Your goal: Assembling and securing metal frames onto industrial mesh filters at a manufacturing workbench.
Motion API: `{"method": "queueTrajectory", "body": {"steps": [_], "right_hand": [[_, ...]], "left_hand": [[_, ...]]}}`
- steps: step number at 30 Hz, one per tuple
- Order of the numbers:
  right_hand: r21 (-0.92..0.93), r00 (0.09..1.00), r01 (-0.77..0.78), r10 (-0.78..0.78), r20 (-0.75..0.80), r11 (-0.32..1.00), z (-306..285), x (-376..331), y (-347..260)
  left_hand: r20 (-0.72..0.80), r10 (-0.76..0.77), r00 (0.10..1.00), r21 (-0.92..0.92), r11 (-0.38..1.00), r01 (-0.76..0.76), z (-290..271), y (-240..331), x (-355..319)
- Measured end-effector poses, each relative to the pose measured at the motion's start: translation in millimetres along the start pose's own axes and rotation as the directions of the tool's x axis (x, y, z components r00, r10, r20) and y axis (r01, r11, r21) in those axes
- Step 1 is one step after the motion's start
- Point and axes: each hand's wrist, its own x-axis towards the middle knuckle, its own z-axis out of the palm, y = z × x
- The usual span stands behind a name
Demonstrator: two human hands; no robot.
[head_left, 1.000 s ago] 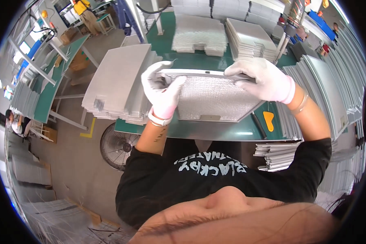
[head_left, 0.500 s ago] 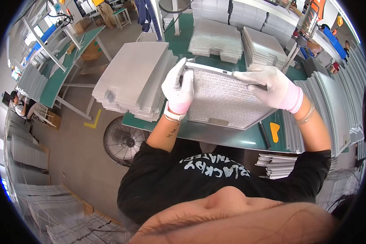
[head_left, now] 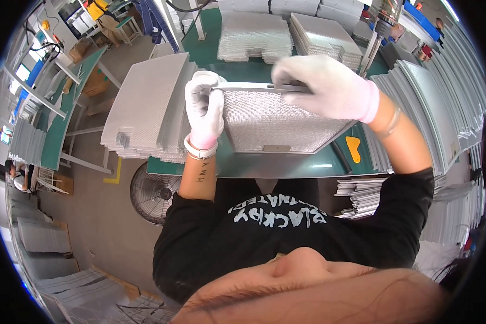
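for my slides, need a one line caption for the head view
Gloved left hand and right hand grip a framed metal mesh panel above a green workbench.

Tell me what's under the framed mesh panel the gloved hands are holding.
Under the mesh panel lies the green bench top, bare along its near edge. The left hand and right hand grip the panel's far rim. Whatever lies directly beneath the panel is covered.
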Motion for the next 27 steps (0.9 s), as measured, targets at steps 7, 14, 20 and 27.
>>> {"method": "queueTrajectory", "body": {"steps": [7, 14, 20, 27], "right_hand": [[-0.11, 0.99, -0.037, 0.052, 0.134, 0.993, 30.9, 36.5, -0.2], [-0.399, 0.998, -0.026, 0.002, -0.06, 0.916, 44.6, 21.7, -6.6], [-0.311, 0.751, -0.052, -0.169, -0.639, 0.949, 11.5, -99.8, -3.4], [-0.254, 0.674, -0.738, 0.704, -0.225, 0.625, 190.1, -342.4, 92.2]], "left_hand": [[-0.043, -0.027, 0.999, 0.042, 0.999, 0.028, 10.6, 6.5, -4.1], [0.031, 0.056, 0.998, 0.075, 0.995, -0.058, 9.6, -11.2, -15.4], [-0.09, -0.001, 0.996, 0.14, 0.99, 0.014, -4.2, -10.8, -26.4], [-0.031, -0.02, 0.999, 0.12, 0.992, 0.023, 7.9, -6.6, -20.0]]}}
